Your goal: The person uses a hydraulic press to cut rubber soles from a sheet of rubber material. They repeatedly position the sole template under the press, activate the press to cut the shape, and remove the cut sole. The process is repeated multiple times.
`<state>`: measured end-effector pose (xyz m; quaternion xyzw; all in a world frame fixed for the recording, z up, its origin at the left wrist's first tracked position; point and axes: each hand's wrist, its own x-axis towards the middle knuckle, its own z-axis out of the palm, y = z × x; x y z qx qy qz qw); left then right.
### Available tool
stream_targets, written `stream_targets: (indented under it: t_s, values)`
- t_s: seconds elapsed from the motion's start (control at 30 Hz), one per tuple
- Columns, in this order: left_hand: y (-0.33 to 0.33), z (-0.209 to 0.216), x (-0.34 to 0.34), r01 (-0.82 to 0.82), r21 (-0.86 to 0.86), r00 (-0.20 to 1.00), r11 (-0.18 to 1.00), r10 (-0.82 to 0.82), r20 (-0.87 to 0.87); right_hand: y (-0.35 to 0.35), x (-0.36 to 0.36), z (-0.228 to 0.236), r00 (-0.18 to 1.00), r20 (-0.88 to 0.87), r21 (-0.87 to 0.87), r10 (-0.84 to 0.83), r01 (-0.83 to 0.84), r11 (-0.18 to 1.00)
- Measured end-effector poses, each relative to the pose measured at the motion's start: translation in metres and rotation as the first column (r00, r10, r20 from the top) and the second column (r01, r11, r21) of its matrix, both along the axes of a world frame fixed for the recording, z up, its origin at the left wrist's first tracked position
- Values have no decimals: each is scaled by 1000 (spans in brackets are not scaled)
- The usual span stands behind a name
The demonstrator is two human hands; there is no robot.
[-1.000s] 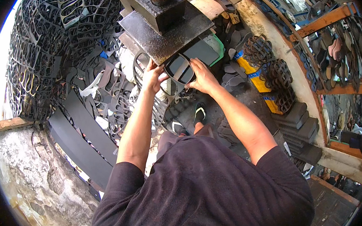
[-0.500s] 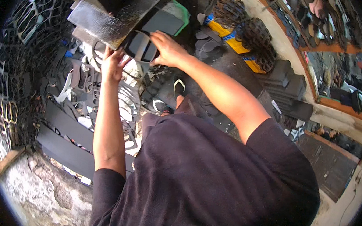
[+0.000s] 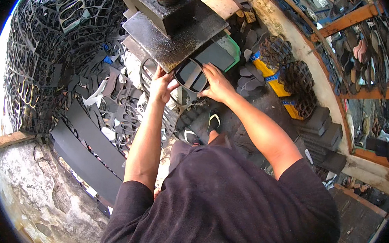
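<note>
My right hand is closed round the right side of a dark, rounded cutting die with a band across its middle. The die sits at the front edge of a worn metal press plate. At that plate's front corner, my left hand pinches a black sheet with cut-out openings, its thumb stretched toward the die. The sheet hangs down behind this hand, and its gripped edge is partly hidden. Under the press plate lies a dark flat sheet beside a green edge.
Cut-out black scraps are heaped at the left, near long dark strips. Bundled dark pieces stand on yellow-and-blue boxes at the right. Stacked dark blocks and shelves of soles line the right wall.
The view has shifted, so the press and both hands now appear lower and farther right. Both hands keep nearly the same places at the die and the plate corner.
</note>
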<state>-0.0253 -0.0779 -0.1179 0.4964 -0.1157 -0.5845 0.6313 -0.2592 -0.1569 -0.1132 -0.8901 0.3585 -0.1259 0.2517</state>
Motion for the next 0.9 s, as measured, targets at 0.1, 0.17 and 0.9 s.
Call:
stream_targets:
  t_s: [0.1, 0.17, 0.9]
  values:
    - [0, 5, -2, -13, 31, 1000, 999, 13, 0, -2, 0, -2, 999, -41, -53, 16, -18, 998]
    - [-1, 8, -2, -28, 68, 999, 997, 26, 26, -2, 1, 2, 999, -36, -6, 27, -28, 1000]
    - [1, 13, -4, -22, 60, 1000, 998, 22, 12, -5, -1, 1, 998, 24, -72, 57, -56, 996]
